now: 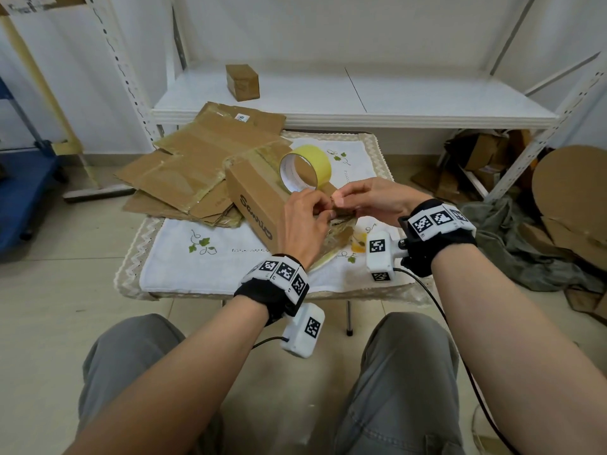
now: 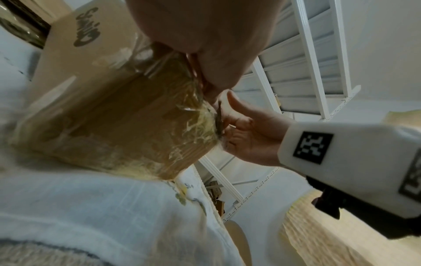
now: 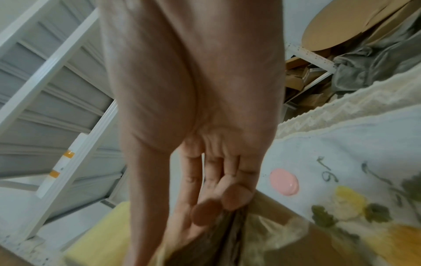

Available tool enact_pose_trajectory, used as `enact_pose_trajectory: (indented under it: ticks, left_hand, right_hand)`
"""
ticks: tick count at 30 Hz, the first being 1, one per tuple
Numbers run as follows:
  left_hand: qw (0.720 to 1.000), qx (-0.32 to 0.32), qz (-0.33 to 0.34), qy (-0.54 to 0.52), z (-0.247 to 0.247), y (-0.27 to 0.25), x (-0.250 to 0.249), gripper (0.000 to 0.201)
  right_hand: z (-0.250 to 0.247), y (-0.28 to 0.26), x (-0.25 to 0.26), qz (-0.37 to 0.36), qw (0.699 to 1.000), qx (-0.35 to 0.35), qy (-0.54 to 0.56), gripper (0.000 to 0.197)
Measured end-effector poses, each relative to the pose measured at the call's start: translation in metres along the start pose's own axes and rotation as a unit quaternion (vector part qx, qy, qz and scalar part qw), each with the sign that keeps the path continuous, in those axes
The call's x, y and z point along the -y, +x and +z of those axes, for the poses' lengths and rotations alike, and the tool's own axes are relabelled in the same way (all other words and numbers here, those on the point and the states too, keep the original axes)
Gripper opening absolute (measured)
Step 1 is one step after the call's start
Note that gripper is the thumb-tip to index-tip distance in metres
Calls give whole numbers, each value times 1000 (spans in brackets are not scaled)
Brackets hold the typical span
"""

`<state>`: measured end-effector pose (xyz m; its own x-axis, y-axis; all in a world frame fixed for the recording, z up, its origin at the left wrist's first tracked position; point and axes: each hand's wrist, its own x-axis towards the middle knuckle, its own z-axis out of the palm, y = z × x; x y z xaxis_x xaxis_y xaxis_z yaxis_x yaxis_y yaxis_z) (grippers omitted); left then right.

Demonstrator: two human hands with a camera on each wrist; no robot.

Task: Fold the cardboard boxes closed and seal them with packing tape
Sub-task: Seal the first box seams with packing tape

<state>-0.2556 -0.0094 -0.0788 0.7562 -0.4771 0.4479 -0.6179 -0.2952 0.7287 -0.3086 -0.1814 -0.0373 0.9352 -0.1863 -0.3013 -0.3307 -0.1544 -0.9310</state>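
A brown cardboard box (image 1: 254, 197) printed with black script lies on the cloth-covered low table (image 1: 203, 267). A yellow roll of packing tape (image 1: 307, 165) stands on top of it. The box's near end (image 2: 118, 118) is covered in wrinkled clear tape. My left hand (image 1: 323, 210) curls its fingers (image 2: 200, 72) over the top edge of that taped end and grips it. Just to the right, my right hand (image 1: 341, 200) pinches the same flap edge; its fingertips (image 3: 237, 196) lie on the crumpled tape, and its thumb (image 2: 237, 106) points up. The tape roll (image 3: 95, 235) shows beside my right palm.
Flattened cardboard sheets (image 1: 197, 169) are piled on the table's left and back. A small sealed box (image 1: 242, 82) stands on the white shelf (image 1: 410, 103) behind. Grey cloth (image 1: 512, 247) and cardboard scraps (image 1: 571, 195) lie on the floor at right. A blue cart (image 1: 19, 198) is at left.
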Motion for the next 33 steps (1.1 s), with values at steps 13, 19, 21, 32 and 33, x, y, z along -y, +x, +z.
enact_pose_trajectory:
  ticks: [13,19,21,32,33]
  left_hand:
    - [1000,17,-15,-18,0,2,3,7]
    - [1000,19,-1,-12,3,0,1,6]
    - [1000,20,4,5,3,-1,2,6]
    - [998,24,14,64,-1,-3,-3,2]
    - [997,26,15,64,-2,-4,-3,2]
  right_hand:
    - [4,5,15,48,994,-52,-79,9]
    - [11,9,25,93,987,-57,-118,12]
    - [15,11,28,97,983,-70,-143,13]
    - [24,17,51,78,926,-93,-356,28]
    - [26,17,53,78,922,-92,-368,23]
